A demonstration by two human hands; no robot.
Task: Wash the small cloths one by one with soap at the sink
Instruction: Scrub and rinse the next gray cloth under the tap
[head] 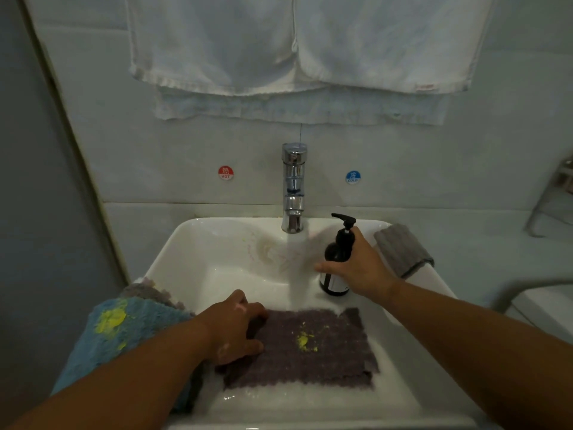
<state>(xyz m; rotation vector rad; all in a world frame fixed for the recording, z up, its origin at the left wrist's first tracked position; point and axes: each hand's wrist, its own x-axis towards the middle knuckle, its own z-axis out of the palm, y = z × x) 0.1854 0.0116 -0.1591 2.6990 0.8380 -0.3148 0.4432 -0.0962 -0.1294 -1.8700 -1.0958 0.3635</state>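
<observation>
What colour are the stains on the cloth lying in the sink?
Yellow stains on the purple-grey cloth; shows in the head view.

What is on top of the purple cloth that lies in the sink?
The left hand grips the left edge of the purple cloth, and a yellow stain sits near its middle. The hand covers the cloth below it, and the cloth hides the sink bottom.

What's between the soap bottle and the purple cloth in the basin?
Head view: only a narrow strip of bare white sink basin. The soap bottle, held by the right hand, is just beyond the far edge of the purple cloth; they don't touch.
</observation>
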